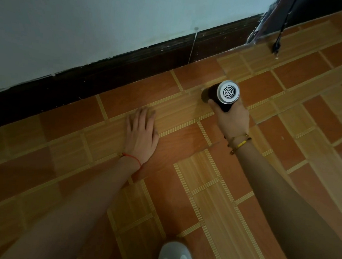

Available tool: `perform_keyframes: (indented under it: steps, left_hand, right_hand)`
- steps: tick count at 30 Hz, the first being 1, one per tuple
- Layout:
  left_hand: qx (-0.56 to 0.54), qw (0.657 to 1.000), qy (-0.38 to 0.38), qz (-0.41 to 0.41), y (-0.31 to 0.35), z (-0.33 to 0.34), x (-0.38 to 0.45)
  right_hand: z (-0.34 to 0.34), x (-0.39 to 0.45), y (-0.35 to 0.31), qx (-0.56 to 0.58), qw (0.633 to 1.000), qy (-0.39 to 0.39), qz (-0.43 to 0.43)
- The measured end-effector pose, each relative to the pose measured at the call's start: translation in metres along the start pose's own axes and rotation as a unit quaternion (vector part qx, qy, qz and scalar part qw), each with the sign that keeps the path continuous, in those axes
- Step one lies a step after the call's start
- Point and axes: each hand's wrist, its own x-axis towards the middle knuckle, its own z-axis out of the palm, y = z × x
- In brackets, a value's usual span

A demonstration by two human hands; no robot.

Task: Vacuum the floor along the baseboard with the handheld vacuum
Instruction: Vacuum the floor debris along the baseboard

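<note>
My right hand (233,120) is wrapped around the handheld vacuum (224,94), a short black cylinder with a silver round grille facing up at me. Its front end points down at the floor, a short way out from the dark brown baseboard (117,78). My left hand (142,134) lies flat on the tiled floor (181,191) with fingers spread, holding nothing, left of the vacuum. The baseboard runs diagonally from lower left to upper right under a pale wall (92,21).
A black cord with a plug (276,47) hangs down at the upper right, beside a dark patterned cloth or object (262,28) at the end of the baseboard. A grey shoe toe (176,258) shows at the bottom edge. Orange and tan tiles stretch to the right.
</note>
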Motion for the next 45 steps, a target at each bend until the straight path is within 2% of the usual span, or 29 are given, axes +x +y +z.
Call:
perform_keyframes:
  steps: [4, 10, 14, 21, 23, 28, 30, 34, 36, 40, 45]
  left_hand:
    - [0.015, 1.000, 0.008, -0.004, -0.002, 0.004, -0.001]
    - [0.010, 1.000, 0.019, 0.000, -0.005, 0.007, -0.002]
    - [0.013, 1.000, 0.025, 0.001, -0.005, 0.007, -0.003]
    - [0.005, 1.000, 0.030, 0.000, -0.005, 0.007, -0.003]
    - [0.003, 1.000, 0.030, 0.000, -0.005, 0.007, -0.003]
    - [0.004, 1.000, 0.031, 0.000, -0.004, 0.006, -0.003]
    - [0.007, 0.999, 0.034, 0.000, -0.003, 0.006, -0.003]
    - [0.004, 0.999, 0.040, 0.001, -0.003, 0.006, -0.004]
    - [0.006, 0.999, 0.045, 0.002, -0.003, 0.006, -0.005]
    - [0.011, 0.999, 0.043, 0.003, -0.002, 0.005, -0.005]
    - [0.017, 0.999, 0.041, 0.000, 0.004, 0.004, -0.004]
  right_hand:
    - [0.005, 0.022, -0.007, 0.016, 1.000, -0.003, -0.004]
    - [0.009, 0.026, -0.014, 0.033, 0.995, -0.068, -0.069]
    - [0.009, 0.030, -0.013, 0.022, 0.997, -0.038, -0.056]
    - [0.015, 0.021, -0.018, 0.013, 0.981, -0.163, -0.106]
    - [0.017, 0.018, -0.019, 0.006, 0.983, -0.146, -0.108]
    - [0.014, 0.015, -0.010, -0.038, 0.997, -0.021, -0.064]
    - [0.012, 0.013, -0.005, -0.039, 0.997, -0.022, -0.065]
    - [0.005, -0.008, -0.006, -0.038, 0.986, -0.121, -0.110]
    - [0.004, -0.022, -0.004, -0.032, 0.982, -0.139, -0.125]
    - [-0.003, -0.042, 0.003, -0.009, 0.992, -0.093, -0.089]
    - [-0.026, -0.055, 0.023, -0.033, 0.999, -0.008, -0.014]
